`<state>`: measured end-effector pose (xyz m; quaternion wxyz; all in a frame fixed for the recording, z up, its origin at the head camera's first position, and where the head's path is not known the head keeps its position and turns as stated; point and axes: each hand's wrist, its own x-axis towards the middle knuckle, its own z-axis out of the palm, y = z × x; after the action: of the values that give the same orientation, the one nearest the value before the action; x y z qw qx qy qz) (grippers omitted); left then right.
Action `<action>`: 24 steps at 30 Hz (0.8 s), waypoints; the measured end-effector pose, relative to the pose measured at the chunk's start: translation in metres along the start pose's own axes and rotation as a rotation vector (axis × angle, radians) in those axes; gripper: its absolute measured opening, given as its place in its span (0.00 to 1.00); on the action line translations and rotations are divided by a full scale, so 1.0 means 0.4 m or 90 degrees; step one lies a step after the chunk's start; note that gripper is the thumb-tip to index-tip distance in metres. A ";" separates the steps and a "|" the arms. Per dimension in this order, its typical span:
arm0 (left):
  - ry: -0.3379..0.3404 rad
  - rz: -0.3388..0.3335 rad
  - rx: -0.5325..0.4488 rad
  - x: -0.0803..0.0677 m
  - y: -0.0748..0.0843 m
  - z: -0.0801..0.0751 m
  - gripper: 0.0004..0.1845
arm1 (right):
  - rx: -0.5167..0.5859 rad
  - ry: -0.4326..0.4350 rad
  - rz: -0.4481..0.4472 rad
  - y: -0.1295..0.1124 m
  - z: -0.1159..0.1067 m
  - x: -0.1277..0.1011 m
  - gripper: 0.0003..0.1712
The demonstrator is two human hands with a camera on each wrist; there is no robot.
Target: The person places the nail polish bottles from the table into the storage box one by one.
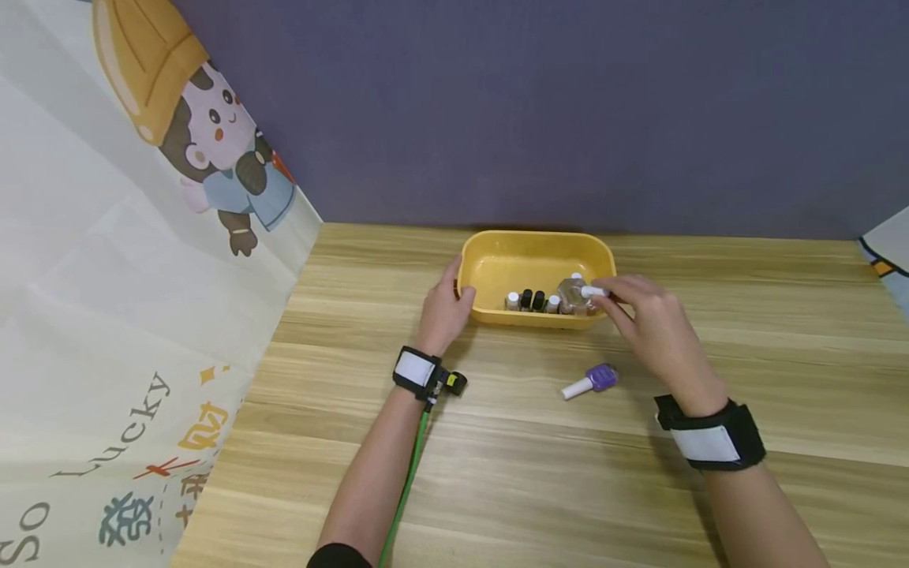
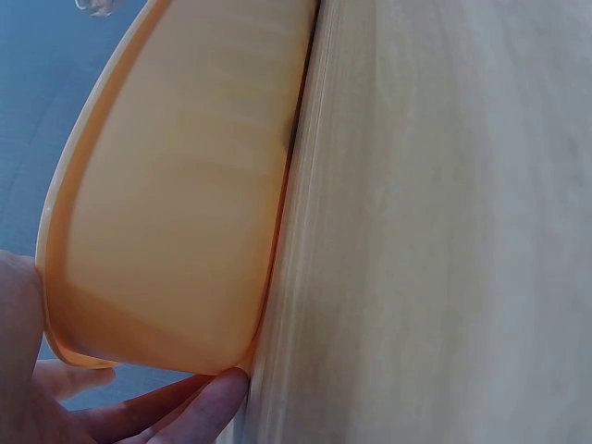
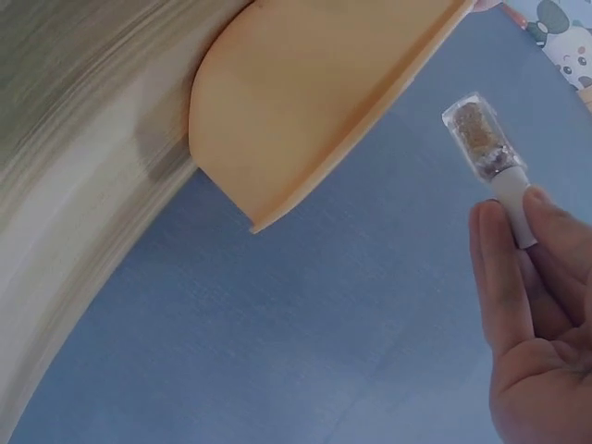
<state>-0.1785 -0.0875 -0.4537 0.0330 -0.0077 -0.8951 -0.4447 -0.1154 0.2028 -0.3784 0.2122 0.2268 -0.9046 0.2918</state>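
The yellow tub (image 1: pixel 536 260) sits on the wooden table (image 1: pixel 497 473), its left rim gripped by the left hand (image 1: pixel 443 312). The right hand (image 1: pixel 649 323) pinches a glitter polish bottle (image 1: pixel 574 293) by its white cap, over the tub. A purple bottle (image 1: pixel 592 381) lies just below those fingers.

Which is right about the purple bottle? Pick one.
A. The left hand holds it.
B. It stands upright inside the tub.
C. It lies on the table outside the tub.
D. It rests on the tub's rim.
C: the purple bottle lies on its side on the table, in front of the tub and apart from it, near the right hand, which pinches a different bottle by its cap.
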 end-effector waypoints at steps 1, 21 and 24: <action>0.000 -0.001 0.001 0.000 0.000 0.000 0.34 | 0.000 0.002 0.000 0.000 0.002 0.001 0.13; 0.006 0.004 0.010 0.003 0.001 0.002 0.34 | 0.000 0.048 0.006 0.013 0.029 0.007 0.14; 0.003 0.003 0.006 0.001 0.002 0.000 0.34 | -0.005 0.042 0.011 0.018 0.034 0.008 0.14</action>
<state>-0.1790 -0.0871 -0.4532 0.0362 -0.0083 -0.8972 -0.4401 -0.1252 0.1988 -0.3898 0.2405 0.2085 -0.9002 0.2973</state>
